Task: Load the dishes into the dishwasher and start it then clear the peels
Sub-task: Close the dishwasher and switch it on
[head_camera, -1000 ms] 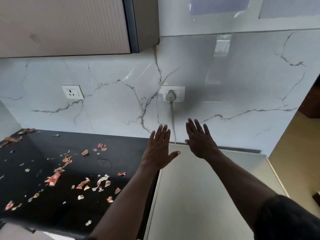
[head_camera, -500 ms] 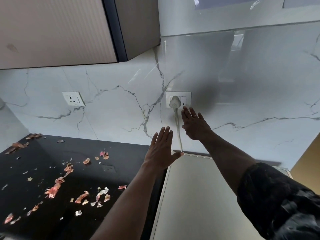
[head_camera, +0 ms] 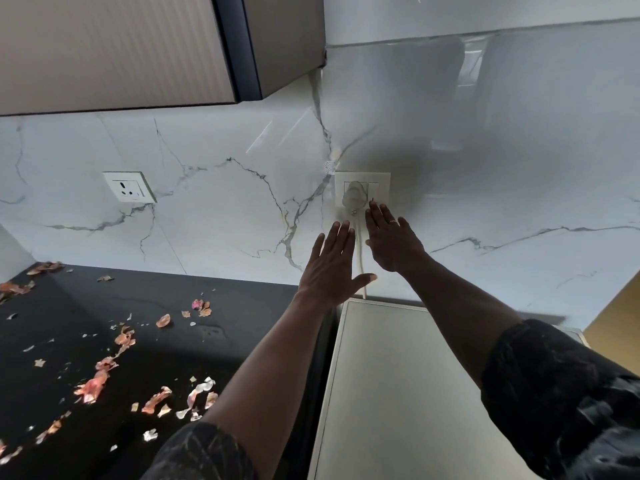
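A white wall socket [head_camera: 381, 183] holds a white plug [head_camera: 353, 197] whose cord [head_camera: 362, 258] runs down behind the grey top of the dishwasher [head_camera: 398, 375]. My right hand [head_camera: 391, 240] reaches up with straight fingers, its fingertips at the socket's lower right, beside the plug. My left hand [head_camera: 332, 265] is raised flat just left of the cord, fingers straight, holding nothing. Pink and white onion peels [head_camera: 104, 375] lie scattered over the black countertop [head_camera: 242, 323] on the left.
A second white socket [head_camera: 129, 187] sits on the marble backsplash at the left. A beige wall cabinet [head_camera: 121, 50] with a dark edge hangs above the counter. A yellow wall shows at the far right.
My right hand has risen from below the socket until its fingertips reach the switch plate. My left hand has lifted towards the wall as well. The view has drawn closer.
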Tool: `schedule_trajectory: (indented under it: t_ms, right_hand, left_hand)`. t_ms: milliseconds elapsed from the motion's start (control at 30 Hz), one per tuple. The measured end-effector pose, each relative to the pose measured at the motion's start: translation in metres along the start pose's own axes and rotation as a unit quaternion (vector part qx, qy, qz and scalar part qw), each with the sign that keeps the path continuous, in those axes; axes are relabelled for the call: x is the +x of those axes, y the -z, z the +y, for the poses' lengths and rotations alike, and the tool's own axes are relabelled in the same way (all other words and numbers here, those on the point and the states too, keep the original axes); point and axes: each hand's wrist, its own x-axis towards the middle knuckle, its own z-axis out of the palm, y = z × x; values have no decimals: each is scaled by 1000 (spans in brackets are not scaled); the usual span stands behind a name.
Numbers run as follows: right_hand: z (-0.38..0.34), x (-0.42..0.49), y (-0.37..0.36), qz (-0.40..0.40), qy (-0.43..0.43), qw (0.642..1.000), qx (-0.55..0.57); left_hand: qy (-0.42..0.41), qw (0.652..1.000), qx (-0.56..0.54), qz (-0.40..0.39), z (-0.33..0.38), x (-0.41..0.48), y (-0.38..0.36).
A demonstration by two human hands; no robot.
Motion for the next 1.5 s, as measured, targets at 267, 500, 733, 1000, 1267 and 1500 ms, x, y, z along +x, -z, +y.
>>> schedule_trajectory:
  t_ms: [267,500,733,1000,1267,1500]
  right_hand:
    - [-5,3,4,1,-18,1000,7]
    - [-5,3,10,4,-23,999,30]
    - [-2,-25,15,-10,-15,999,28]
    - [-12,-95,15,-37,-16,998,52]
    - [-59,-217,-16,-79,-60,991,91]
    - [-131,-360,-60,-148,-149,969,133]
  left_hand:
    - [-3,1000,-12,8,-5,8,3]
    - [4,1000,-7,-3,-9,2,3]
    - [21,1000,-14,-6,-3,-29,0]
    - [36,999,-19,-8,8,-79,1]
    - [29,997,-66,-41,28,-175,-7]
    - [9,987,-113,-110,38,-303,-51]
